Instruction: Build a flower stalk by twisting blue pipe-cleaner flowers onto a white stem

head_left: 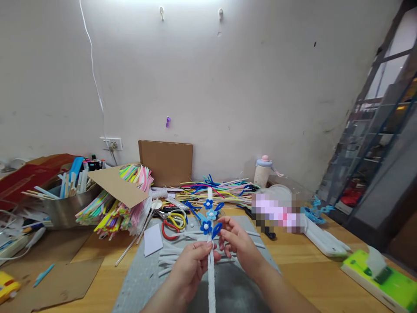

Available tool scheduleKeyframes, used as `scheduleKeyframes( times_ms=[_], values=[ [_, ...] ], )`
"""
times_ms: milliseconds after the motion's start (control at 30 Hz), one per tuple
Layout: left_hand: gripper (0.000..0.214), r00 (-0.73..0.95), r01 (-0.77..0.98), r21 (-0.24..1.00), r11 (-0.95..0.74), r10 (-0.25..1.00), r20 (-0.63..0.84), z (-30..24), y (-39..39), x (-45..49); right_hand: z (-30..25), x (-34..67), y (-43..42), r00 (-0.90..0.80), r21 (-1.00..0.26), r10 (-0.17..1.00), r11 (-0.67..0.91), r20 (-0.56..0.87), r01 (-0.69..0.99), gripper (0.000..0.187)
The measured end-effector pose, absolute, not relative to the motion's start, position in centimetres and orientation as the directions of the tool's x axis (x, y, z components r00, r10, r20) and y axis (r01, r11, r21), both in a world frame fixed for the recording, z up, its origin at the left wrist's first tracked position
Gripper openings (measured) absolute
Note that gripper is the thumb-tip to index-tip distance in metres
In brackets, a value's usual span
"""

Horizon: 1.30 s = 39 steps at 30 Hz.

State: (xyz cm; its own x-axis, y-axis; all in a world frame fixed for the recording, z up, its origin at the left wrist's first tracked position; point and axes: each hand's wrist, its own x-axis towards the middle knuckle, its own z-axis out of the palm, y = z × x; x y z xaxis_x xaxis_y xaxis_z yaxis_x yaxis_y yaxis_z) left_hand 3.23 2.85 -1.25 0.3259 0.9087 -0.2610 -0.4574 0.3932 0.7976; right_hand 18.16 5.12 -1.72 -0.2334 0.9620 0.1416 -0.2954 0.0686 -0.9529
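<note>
A white fuzzy stem (211,278) stands nearly upright between my hands, over a grey cutting mat (140,278). Three small blue pipe-cleaner flowers (207,214) and blue loops are fixed along its upper part. My left hand (190,267) grips the stem just below the lowest flower. My right hand (236,241) sits beside the flowers, fingertips pinching a blue loop at the stem. Several short white pipe-cleaner pieces (171,258) lie on the mat under my hands.
Bundles of coloured pipe cleaners (117,204) spill from a cardboard flap at left; more lie at the back (215,189). Scissors and rings (174,217), a metal tub of sticks (70,204), a bottle (263,170), a cardboard box (165,161), a green-yellow tool (381,274).
</note>
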Motion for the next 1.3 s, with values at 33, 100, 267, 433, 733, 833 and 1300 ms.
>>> scheduleKeyframes(
  times_ms=[33,100,267,433,733,833,1300],
  values=[
    [0.016,0.350,-0.460,0.792,0.402,0.902,-0.254,-1.1,2.6,3.4,-1.8,18.3,5.2,-0.287,-0.954,0.950,0.036,0.125,-0.299,0.033],
    [0.015,0.377,-0.456,0.793,0.403,0.895,-0.238,-0.9,2.3,3.6,-2.1,18.3,5.2,-0.357,-0.962,0.928,0.005,0.106,-0.273,0.027],
    [0.014,0.382,-0.413,0.816,0.405,0.890,-0.248,-0.7,2.2,3.5,-2.5,18.1,5.2,-0.383,-0.976,0.916,0.039,0.121,-0.215,0.029],
    [0.014,0.370,-0.387,0.815,0.431,0.882,-0.291,-1.0,2.3,3.4,-2.4,18.4,5.5,-0.384,-0.988,0.916,0.064,0.114,-0.140,0.029],
    [0.019,0.340,-0.407,0.824,0.393,0.903,-0.263,-1.1,2.3,3.4,-3.4,17.8,5.4,-0.286,-0.984,0.952,0.062,0.109,-0.168,0.032],
    [0.025,0.297,-0.367,0.877,0.309,0.933,-0.205,-1.2,2.5,3.4,-3.7,17.2,5.1,-0.250,-0.982,0.961,0.078,0.120,-0.171,0.033],
    [0.032,0.091,-0.237,0.970,0.060,0.995,-0.039,-1.5,2.8,3.9,-3.1,15.9,4.0,-0.151,-0.985,0.977,0.133,0.148,-0.110,0.033]
  ],
)
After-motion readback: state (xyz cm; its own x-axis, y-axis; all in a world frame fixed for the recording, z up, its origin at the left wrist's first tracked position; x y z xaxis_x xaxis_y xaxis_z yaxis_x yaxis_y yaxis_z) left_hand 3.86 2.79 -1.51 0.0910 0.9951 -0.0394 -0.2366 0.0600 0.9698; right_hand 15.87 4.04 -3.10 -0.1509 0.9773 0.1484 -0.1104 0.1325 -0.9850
